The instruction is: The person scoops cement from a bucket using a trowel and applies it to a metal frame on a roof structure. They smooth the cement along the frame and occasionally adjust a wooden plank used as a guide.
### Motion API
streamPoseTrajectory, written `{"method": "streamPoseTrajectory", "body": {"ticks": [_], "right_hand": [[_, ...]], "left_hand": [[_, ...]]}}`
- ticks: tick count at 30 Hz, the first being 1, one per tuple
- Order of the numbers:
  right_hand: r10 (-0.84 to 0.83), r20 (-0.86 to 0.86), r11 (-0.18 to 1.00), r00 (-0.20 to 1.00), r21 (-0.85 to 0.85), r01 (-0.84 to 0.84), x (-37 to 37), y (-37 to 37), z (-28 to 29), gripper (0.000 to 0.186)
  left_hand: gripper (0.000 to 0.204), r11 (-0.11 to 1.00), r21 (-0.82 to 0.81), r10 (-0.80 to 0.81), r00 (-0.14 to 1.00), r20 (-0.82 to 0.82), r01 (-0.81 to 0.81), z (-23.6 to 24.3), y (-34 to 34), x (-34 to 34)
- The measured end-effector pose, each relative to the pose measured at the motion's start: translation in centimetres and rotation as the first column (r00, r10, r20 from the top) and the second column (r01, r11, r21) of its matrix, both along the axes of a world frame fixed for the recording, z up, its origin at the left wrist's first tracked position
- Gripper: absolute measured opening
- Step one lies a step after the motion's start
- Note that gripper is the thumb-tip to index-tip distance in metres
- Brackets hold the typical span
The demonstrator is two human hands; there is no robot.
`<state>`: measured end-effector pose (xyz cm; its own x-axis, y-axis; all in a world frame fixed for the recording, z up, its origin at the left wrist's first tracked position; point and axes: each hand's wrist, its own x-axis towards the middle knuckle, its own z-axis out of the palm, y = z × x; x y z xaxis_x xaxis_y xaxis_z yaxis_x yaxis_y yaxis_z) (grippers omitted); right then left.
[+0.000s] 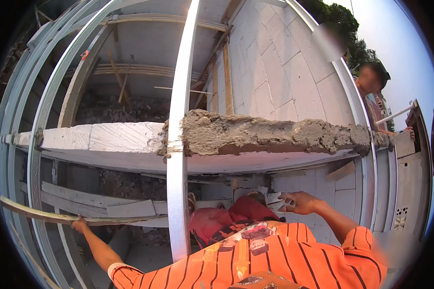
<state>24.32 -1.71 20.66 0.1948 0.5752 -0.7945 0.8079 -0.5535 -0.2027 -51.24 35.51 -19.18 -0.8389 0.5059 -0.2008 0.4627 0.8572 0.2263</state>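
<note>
Crosswise, wooden strip, left hand gripping it

Left hand on wooden strip

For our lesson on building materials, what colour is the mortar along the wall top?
The mortar is brownish grey, best seen in the head view.

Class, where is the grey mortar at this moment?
In the head view, the grey mortar lies along the top of the white block wall, mostly right of the central metal upright.
</note>
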Motion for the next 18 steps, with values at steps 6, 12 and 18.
{"method": "streamPoseTrajectory", "body": {"ticks": [6, 12, 18], "right_hand": [[-0.188, 0.033, 0.980, 0.982, -0.061, 0.190, 0.8, -5.5, -2.9, 0.052], [-0.339, 0.079, 0.928, 0.938, -0.138, 0.347, 0.4, -11.2, -4.9, 0.050], [-0.481, 0.004, 0.866, 0.877, -0.151, 0.476, -2.1, -15.1, -8.0, 0.054]], "left_hand": [[0.056, 0.992, -0.096, -0.088, 0.995, -0.042, 0.083, -4.5, 5.1, 2.5], [0.049, 0.988, -0.090, -0.132, 0.990, -0.051, 0.128, -2.7, 6.4, 4.1], [0.043, 0.984, 0.034, -0.170, 0.983, -0.062, 0.173, 1.9, 8.3, 6.9]]}}
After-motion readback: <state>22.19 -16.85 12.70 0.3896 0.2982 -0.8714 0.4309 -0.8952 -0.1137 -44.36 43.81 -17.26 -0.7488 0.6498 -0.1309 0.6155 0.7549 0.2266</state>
